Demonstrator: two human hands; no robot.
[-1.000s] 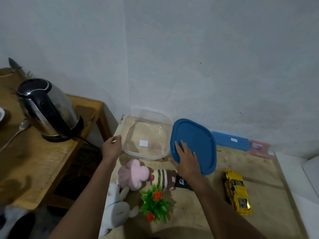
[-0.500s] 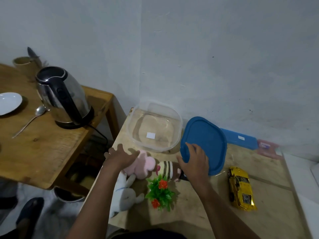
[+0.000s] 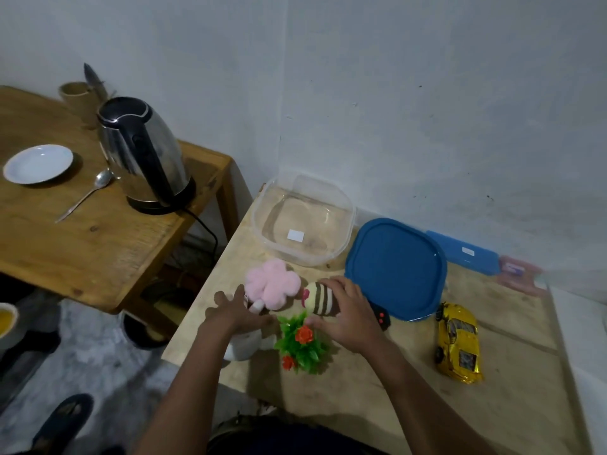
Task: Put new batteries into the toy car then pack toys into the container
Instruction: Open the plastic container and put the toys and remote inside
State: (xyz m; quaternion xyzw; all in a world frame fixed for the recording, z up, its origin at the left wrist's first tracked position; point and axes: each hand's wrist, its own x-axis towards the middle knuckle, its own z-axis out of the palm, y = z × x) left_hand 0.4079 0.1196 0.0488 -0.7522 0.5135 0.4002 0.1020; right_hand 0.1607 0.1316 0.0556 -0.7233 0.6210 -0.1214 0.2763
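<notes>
1. Nearest the person, a green plastic plant (image 3: 300,344) with red flowers is standing between the two wrists. A white plush (image 3: 243,346) is lying just to its left, partly under the left forearm.
2. The left hand (image 3: 236,315) is reaching over the white plush with fingers spread and not closed round anything. Its fingertips are coming up against the pink plush (image 3: 274,284).
3. The right hand (image 3: 348,318) is curling its fingers over the striped plush (image 3: 320,298), apparently taking hold. This toy is lying with its long axis running roughly left to right.
4. A black remote (image 3: 381,318) is showing just beyond the right wrist. The yellow toy car (image 3: 458,343) is sitting well apart to the right with its long axis pointing away from the person, so the right hand is the nearer one to it.
5. Further off, the blue lid (image 3: 395,267) is lying flat beyond the right hand.
6. Farthest, the clear container (image 3: 303,218) is waiting open and empty, straight ahead beyond the pink plush. The coming lift is probably going forward and slightly left.
</notes>
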